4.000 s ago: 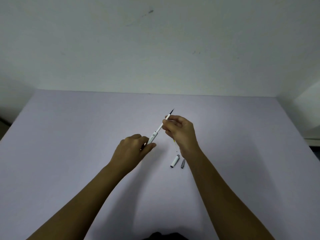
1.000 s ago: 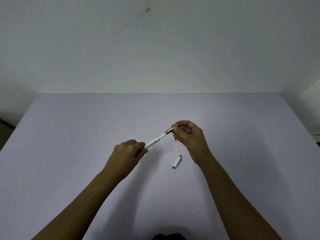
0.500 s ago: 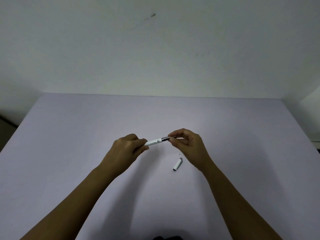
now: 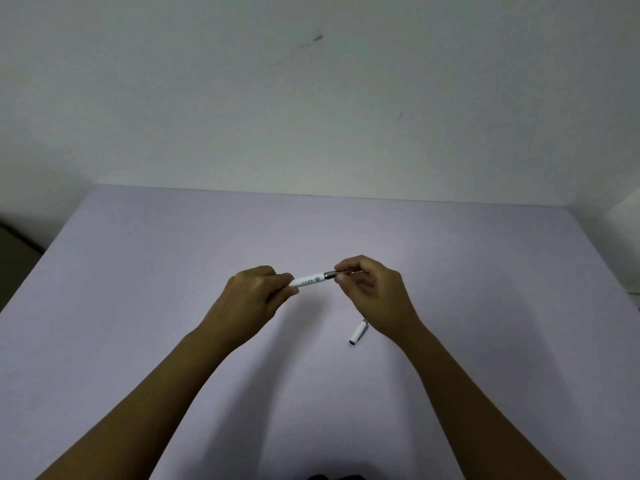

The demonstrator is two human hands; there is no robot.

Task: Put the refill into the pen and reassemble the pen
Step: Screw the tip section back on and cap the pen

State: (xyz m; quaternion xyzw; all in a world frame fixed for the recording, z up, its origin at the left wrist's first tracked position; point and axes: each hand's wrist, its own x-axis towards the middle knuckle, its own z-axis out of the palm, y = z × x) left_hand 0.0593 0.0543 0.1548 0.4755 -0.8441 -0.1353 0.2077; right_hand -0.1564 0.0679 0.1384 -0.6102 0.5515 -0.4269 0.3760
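Two bare forearms reach forward from the bottom of the frame over a pale lilac surface [image 4: 138, 271]. Nearest the camera among the loose parts, a white pen cap [image 4: 357, 332] lies on the surface just beside the right wrist, tilted with its dark open end toward the viewer. Beyond it, both hands meet above the middle of the surface. The left hand [image 4: 254, 297] is curled closed around the rear end of a white pen barrel [image 4: 309, 280], which is held nearly level and carries small printed markings on its side. The right hand [image 4: 372, 294] pinches thumb and fingertips closed on the dark grey tip section [image 4: 330, 275] at the barrel's other end, where a thin metallic point runs on between the fingers. The refill itself cannot be made out; whether it sits inside the barrel cannot be told. Behind the hands the surface runs clear to its far edge, where it meets a plain off-white wall [image 4: 311, 116] marked by a few faint dark scuffs.
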